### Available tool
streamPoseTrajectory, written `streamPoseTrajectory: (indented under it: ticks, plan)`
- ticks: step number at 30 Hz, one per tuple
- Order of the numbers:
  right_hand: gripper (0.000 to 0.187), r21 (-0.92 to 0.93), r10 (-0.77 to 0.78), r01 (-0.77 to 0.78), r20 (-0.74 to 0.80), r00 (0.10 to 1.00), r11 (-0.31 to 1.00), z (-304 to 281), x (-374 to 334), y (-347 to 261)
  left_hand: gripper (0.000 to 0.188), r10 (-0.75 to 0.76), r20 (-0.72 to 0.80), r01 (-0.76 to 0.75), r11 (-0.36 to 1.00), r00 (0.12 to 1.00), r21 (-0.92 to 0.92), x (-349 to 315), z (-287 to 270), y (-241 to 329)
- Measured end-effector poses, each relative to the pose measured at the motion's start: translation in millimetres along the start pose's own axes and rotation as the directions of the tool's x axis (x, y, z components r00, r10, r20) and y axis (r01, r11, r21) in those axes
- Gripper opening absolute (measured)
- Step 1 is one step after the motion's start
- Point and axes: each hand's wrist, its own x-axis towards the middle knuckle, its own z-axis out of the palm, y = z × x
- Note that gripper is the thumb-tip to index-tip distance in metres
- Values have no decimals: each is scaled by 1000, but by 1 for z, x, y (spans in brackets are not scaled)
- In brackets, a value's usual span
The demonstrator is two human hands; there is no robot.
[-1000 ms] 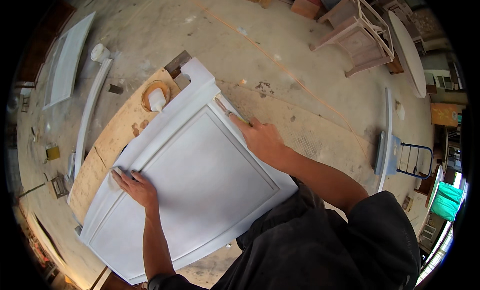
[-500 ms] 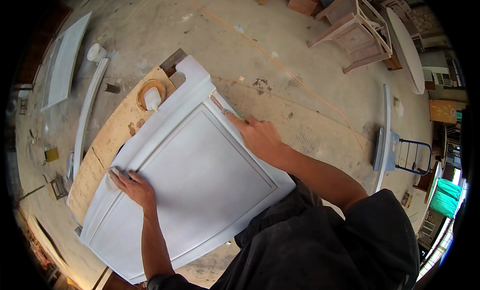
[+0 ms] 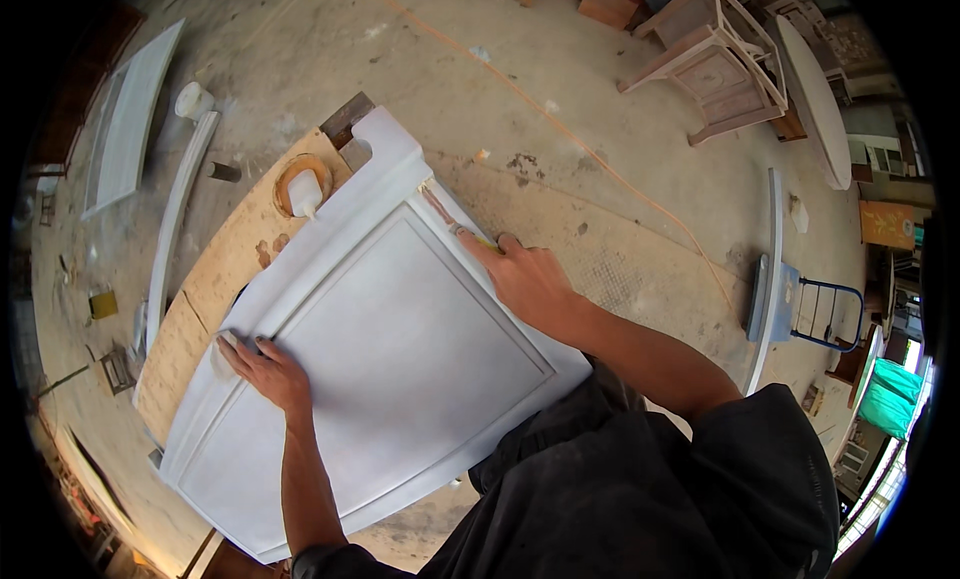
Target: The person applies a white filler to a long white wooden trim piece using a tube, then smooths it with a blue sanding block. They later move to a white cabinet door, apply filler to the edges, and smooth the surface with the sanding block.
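A white-coated furniture panel with a raised frame and a curved notched end lies tilted before me. My right hand grips a slim paintbrush by its yellowish handle. The bristle end rests at the frame groove near the panel's far corner. My left hand is at the panel's left edge, fingers closed on a pale folded pad; whether it is cloth or paper I cannot tell. Beyond the panel, a white scraper-like tool sits in a round brown dish.
A stained wooden board lies under the panel's left side. Further left are a white bucket, a long pale rail and a white panel. An orange cord crosses the floor; a chair frame and blue trolley stand right.
My right hand has shifted slightly right and toward me with the paintbrush, its bristle end still near the corner. My left hand has barely moved.
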Motion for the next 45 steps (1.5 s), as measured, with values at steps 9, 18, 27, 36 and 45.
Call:
streamPoseTrajectory:
  ticks: [9,18,27,36,45]
  plan:
    - [60,17,15,-15,16,1000,1000,-2,1,-1,52,-13,4,13,1000,1000,1,1,0,-1]
    - [60,1,38,-38,-2,999,999,-2,3,4,52,-19,3,19,1000,1000,8,1,-1,4]
    - [49,51,20,-15,-111,994,999,1,27,5,44,-48,-5,48,997,999,-61,6,-3,17]
    - [41,532,40,-49,27,999,845,-1,-103,-4,38,-71,-189,47,990,979,-130,22,-10,2]
    - [30,474,-9,52,-92,996,879,-12,-134,34,30,89,432,-127,990,898,60,120,27,-35]
